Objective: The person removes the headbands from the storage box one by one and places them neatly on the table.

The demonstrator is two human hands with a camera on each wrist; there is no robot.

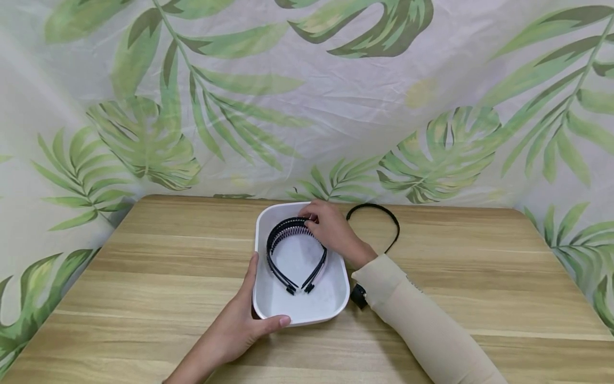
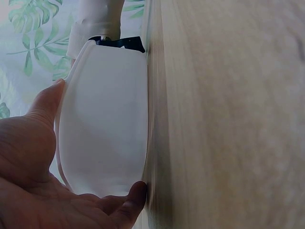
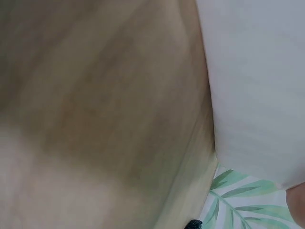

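A white plastic tray with rounded corners stands on the wooden table. Inside it lie several black, toothed headbands, nested together with their ends toward the near side. My left hand grips the tray's near left corner, thumb over the front rim and fingers along the left side; the left wrist view shows these fingers low against the wall. At the far right of the tray, my right hand pinches a headband at the top of the nested arc, with its fingertips partly hidden.
Another thin black headband lies on the table, right of the tray and partly behind the right forearm. A small black object shows beneath the beige sleeve. A leaf-patterned cloth hangs behind the table.
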